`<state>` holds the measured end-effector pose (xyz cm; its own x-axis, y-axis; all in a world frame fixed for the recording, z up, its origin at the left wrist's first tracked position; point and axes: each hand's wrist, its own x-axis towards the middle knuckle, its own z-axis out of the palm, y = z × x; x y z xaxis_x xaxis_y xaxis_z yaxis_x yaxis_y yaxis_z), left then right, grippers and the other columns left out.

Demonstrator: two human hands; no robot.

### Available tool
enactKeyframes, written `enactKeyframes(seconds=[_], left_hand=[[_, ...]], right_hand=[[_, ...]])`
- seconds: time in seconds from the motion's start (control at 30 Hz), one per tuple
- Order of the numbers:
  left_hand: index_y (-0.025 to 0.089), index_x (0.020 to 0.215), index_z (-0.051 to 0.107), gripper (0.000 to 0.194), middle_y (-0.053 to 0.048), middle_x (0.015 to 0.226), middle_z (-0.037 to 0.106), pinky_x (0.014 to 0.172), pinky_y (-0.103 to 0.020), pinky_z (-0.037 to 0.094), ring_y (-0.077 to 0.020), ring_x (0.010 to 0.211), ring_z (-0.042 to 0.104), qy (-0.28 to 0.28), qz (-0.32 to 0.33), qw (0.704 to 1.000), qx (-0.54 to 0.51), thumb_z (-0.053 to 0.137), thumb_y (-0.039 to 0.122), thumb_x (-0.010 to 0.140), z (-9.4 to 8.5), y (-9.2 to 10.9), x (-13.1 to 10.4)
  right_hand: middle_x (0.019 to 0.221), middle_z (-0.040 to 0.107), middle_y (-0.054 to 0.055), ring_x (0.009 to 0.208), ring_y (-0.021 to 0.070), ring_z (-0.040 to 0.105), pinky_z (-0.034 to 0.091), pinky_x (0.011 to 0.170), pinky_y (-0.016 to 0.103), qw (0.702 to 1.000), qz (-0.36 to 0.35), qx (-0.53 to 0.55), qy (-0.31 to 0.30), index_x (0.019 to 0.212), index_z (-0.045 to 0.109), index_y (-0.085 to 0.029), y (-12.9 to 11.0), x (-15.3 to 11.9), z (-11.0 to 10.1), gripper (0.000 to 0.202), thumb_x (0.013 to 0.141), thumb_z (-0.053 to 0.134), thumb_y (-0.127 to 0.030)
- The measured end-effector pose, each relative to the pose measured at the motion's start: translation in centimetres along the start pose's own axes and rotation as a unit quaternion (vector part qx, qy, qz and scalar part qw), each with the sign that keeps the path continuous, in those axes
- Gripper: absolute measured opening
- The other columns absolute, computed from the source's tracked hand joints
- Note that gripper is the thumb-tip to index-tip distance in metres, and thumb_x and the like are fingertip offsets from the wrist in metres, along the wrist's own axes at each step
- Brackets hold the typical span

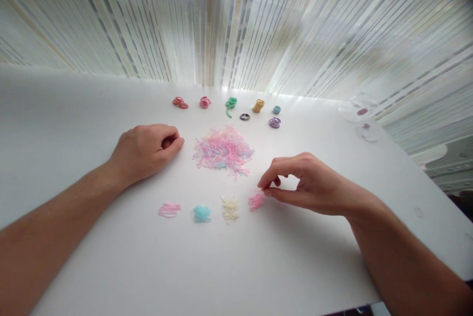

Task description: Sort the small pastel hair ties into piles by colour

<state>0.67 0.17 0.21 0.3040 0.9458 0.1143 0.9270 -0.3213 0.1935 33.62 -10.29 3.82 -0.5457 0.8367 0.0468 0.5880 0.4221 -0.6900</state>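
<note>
A loose heap of thin pastel strips (223,151), mostly pink with some blue and white, lies in the middle of the white table. In front of it sit small sorted piles: light pink strips (169,209), turquoise strips (202,214), cream strips (230,208) and deeper pink strips (255,201). My right hand (303,180) pinches thumb and forefinger together at the edge of the deeper pink pile; a thin pink strip seems to be at the fingertips. Left of the heap, my left hand (151,151) rests on the table with curled fingers, their inside hidden.
Along the back lie a red coil (180,103), pink coil (205,102), green coil (231,104), yellow coil (258,105), blue coil (277,109), purple coil (274,122) and a dark ring (244,117). Clear plastic pieces (365,131) lie far right. A string curtain (221,25) hangs behind.
</note>
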Motion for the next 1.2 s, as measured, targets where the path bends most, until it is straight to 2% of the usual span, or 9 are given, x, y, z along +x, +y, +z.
enactKeyframes(seconds=[0.23,0.43,0.63,0.93,1.2], left_hand=[[0.023,0.080,0.065,0.037,-0.004,0.080,0.070,0.066,-0.032,0.033,-0.0209,0.074,0.059,-0.003,-0.001,1.000,0.004,0.043,0.051,0.090,-0.07,0.19,-0.01],[0.023,0.082,0.067,0.038,-0.004,0.081,0.070,0.068,-0.033,0.034,-0.0213,0.074,0.059,-0.003,0.001,1.000,0.002,0.043,0.052,0.090,-0.06,0.12,0.01],[0.024,0.084,0.070,0.039,-0.005,0.082,0.071,0.069,-0.034,0.034,-0.0226,0.076,0.060,-0.004,-0.001,1.000,0.004,0.043,0.051,0.089,-0.04,0.02,0.01],[0.023,0.080,0.065,0.036,-0.004,0.079,0.069,0.067,-0.033,0.033,-0.0208,0.072,0.057,0.001,0.005,1.000,0.002,0.044,0.051,0.089,0.05,-0.01,0.06],[0.024,0.080,0.065,0.035,-0.004,0.079,0.070,0.067,-0.032,0.033,-0.0205,0.072,0.057,0.004,0.000,1.000,-0.002,0.045,0.051,0.089,0.06,-0.03,0.09]], right_hand=[[0.083,0.079,-0.003,0.068,0.0100,0.065,0.052,0.065,0.021,1.000,-0.012,-0.007,-0.027,0.094,0.079,-0.023,-0.12,-0.07,-0.13,0.013,0.089,0.073,-0.013],[0.079,0.078,-0.003,0.064,0.0096,0.062,0.050,0.062,0.021,1.000,-0.007,-0.003,-0.028,0.091,0.079,-0.023,-0.18,-0.07,-0.24,0.004,0.091,0.075,-0.022],[0.077,0.078,-0.002,0.062,0.0098,0.062,0.049,0.060,0.021,1.000,-0.003,0.005,-0.027,0.091,0.080,-0.022,-0.27,-0.06,-0.28,0.004,0.091,0.076,-0.023],[0.079,0.079,-0.001,0.064,0.0087,0.060,0.049,0.062,0.019,0.999,0.000,0.000,-0.044,0.093,0.080,-0.019,-0.38,-0.11,-0.45,0.007,0.091,0.076,-0.025],[0.078,0.077,-0.001,0.065,0.0090,0.059,0.047,0.061,0.020,1.000,0.002,-0.012,-0.025,0.096,0.080,-0.020,0.30,-0.25,-0.97,0.009,0.088,0.076,-0.021]])
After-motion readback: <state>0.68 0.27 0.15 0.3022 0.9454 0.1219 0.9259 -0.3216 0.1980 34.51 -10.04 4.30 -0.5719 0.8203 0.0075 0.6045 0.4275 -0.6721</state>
